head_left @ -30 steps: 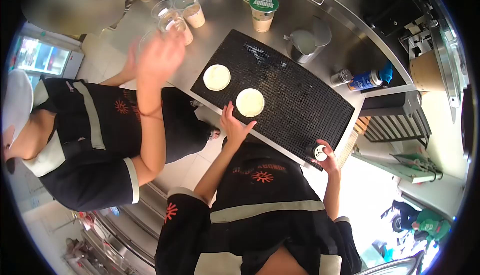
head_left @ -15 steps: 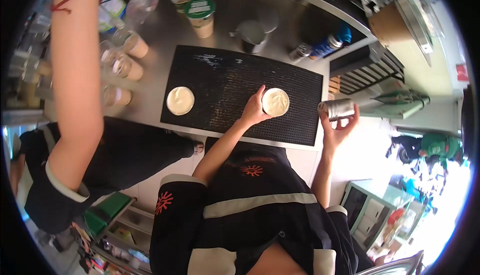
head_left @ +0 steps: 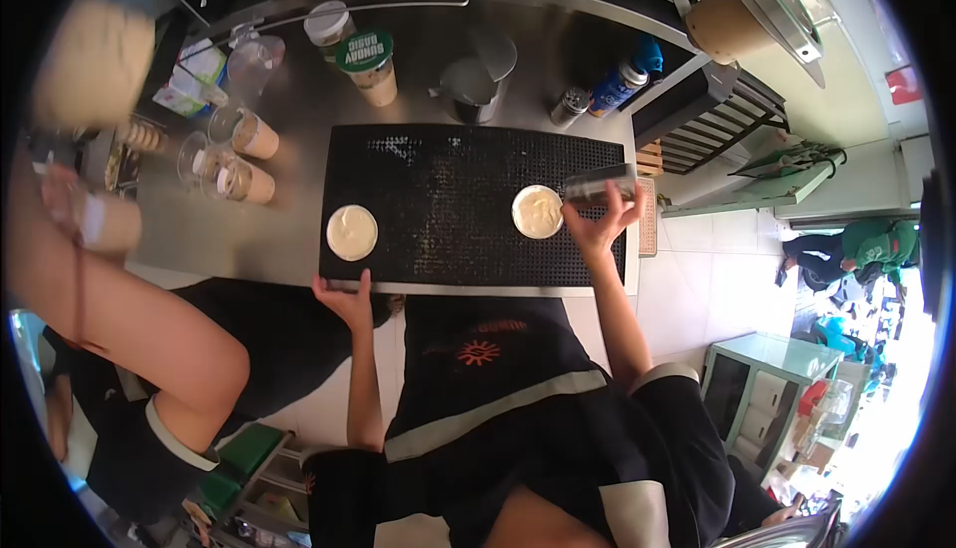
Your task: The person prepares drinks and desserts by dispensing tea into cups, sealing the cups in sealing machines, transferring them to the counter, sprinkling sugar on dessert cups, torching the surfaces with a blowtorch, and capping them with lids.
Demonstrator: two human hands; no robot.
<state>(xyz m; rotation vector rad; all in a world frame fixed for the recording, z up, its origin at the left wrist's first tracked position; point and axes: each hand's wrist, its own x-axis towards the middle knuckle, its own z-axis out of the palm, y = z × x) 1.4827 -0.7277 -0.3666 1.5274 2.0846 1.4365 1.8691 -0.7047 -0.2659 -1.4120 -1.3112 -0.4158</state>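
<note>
My right hand grips a small metal shaker, tipped on its side, with its end beside the right-hand cup. That cup, filled with a pale creamy topping, stands on the black rubber mat. A second cream-topped cup is at the mat's left side. Just below it, my left hand is at the mat's front edge, fingers apart and holding nothing.
A co-worker's arm reaches in from the left, near several drink cups. Behind the mat stand a green-lidded cup, a metal pitcher, another shaker and a blue can. A slatted black rack is at right.
My left hand has let go of the right cup and moved left to below the other cup. My right hand has brought the shaker left, close to the right cup. The co-worker's arm has lowered.
</note>
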